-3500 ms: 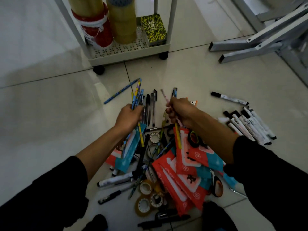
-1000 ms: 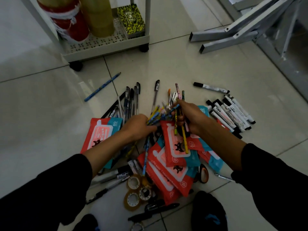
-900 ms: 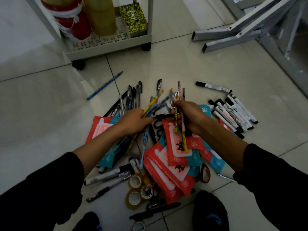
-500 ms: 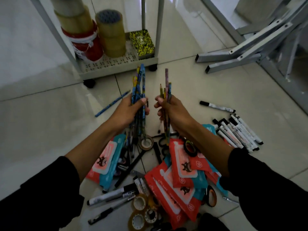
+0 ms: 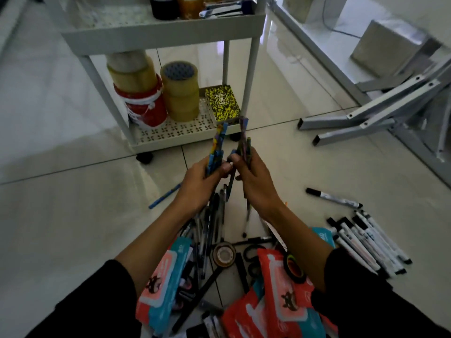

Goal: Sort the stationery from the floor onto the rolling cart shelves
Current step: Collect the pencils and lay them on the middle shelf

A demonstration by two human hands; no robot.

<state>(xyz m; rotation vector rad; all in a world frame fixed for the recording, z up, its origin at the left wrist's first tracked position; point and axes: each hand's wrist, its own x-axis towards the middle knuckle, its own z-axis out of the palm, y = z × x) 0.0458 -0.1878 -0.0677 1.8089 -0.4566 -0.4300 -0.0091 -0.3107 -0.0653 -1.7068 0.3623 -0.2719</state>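
Gripping upright pencil bundles, left hand (image 5: pixel 199 185) on blue pencils (image 5: pixel 218 147), right hand (image 5: pixel 253 178) on darker pencils (image 5: pixel 244 140), tips toward cart (image 5: pixel 170 32)

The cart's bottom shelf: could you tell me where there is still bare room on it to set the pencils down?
On the bottom shelf, the front strip of perforated tray lies bare, bordered by the red-and-white tub, the tape stack and the yellow patterned box behind it. The back is crowded. Both the left hand and right hand hold pencils.

Folded metal frame (image 5: pixel 373 118) on tiles
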